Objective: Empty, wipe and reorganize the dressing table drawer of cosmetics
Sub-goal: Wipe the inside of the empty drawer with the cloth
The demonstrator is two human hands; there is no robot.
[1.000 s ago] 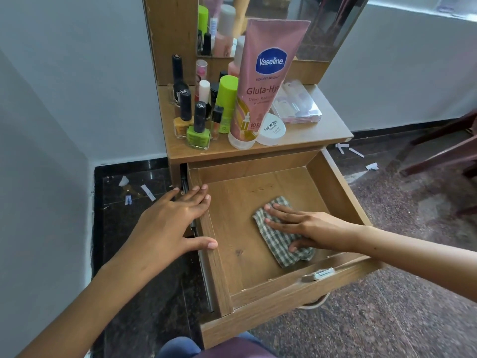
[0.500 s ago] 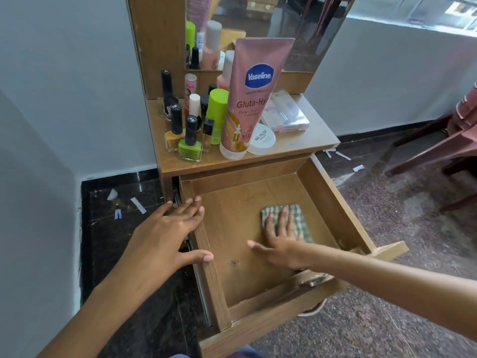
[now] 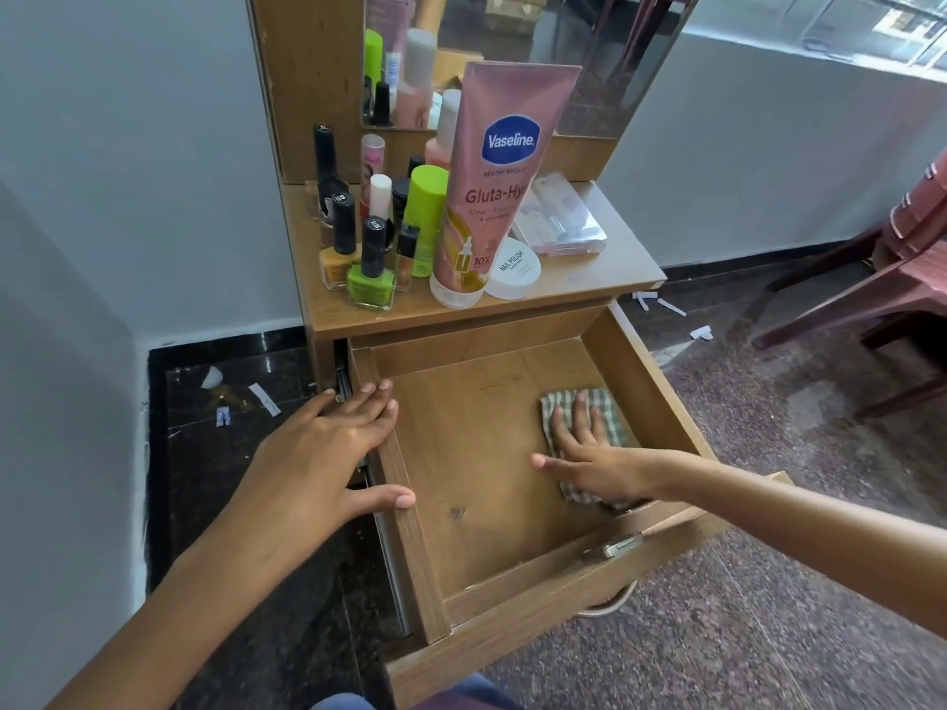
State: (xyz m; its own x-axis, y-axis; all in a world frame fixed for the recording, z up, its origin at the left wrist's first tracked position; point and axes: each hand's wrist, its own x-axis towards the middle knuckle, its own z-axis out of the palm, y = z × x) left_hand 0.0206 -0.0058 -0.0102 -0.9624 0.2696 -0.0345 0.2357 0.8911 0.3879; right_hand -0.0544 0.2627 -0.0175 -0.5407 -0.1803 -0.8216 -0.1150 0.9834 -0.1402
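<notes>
Two hands are being used in the wiping step: the checked cloth (image 3: 589, 438) is being pressed flat-fingered by the right hand (image 3: 589, 453) in the drawer (image 3: 461, 453) at centre right, the drawer's left wall is being steadied by the open left hand (image 3: 328, 453), and the bare left floor is judged still to be wiped.

Home bedroom: dressing table (image 3: 604, 284), mirror (image 3: 522, 53), cosmetics (image 3: 505, 187).

One drawer (image 3: 410, 545), one cloth (image 3: 610, 407), one Vaseline tube (image 3: 492, 197), two hands (image 3: 317, 453).

Head view, close, looking down into drawer (image 3: 492, 453).
</notes>
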